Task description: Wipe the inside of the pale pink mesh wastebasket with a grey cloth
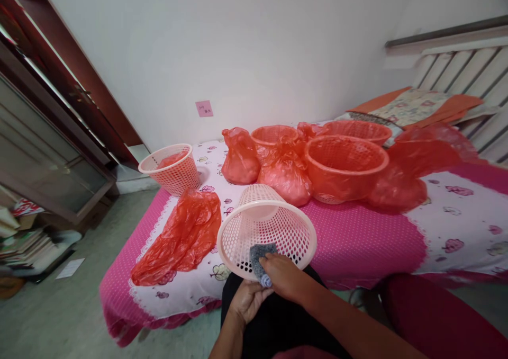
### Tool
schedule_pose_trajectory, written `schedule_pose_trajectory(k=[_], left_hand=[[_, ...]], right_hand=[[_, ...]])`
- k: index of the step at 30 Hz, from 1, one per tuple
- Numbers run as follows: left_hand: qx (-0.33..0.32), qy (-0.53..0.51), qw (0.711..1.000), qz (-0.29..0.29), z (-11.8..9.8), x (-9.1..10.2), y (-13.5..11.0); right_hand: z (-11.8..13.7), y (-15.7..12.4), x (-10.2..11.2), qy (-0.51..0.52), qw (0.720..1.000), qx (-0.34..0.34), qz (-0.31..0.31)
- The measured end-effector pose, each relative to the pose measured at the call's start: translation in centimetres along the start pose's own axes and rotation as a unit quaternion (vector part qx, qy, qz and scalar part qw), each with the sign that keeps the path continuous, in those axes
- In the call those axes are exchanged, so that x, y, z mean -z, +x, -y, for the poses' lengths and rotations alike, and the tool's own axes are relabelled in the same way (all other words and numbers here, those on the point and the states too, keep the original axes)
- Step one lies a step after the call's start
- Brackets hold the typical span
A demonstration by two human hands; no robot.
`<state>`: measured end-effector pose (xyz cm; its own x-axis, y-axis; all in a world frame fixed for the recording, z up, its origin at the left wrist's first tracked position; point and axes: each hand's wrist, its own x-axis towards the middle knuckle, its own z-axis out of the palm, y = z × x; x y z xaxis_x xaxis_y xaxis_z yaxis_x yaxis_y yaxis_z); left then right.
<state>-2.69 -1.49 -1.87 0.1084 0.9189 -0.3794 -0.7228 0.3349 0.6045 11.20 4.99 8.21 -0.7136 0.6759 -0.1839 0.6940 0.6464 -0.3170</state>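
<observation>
Head view, right hand (283, 277): your fingers hold the grey cloth (259, 256) against the inside of the pale basket (291, 232), low by its rim
Left hand (248, 298): under that rim, near the cloth's lower end; whether it grips or only supports, you cannot tell
Basket: tipped on its side, mouth towards you, body stretching away beyond the grip
Wiping: you appear to be cleaning the lattice near the rim
Next move: seems to call for a steady rim and even pressure along the holes
Crumpled red bag (190, 237): left of the grip, on the patterned cover (361, 237)
Second basket (184, 179): farther left, standing, red plastic (172, 159) inside
Red-wrapped baskets (341, 187): beyond the grip, mostly rightward
</observation>
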Motion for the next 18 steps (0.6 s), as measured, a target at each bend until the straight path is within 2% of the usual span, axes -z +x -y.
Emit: schedule_pose_trajectory(k=[7, 18], left_hand=[[-0.012, 0.015, 1.000, 0.001, 0.3, -0.1, 0.1], [0.002, -0.004, 1.000, -0.009, 0.3, -0.1, 0.2]], right_hand=[[0.8, -1.5, -0.1, 0.004, 1.000, 0.014, 0.008], [2.4, -2.2, 1.4, 0.049, 0.998, 0.036, 0.036]])
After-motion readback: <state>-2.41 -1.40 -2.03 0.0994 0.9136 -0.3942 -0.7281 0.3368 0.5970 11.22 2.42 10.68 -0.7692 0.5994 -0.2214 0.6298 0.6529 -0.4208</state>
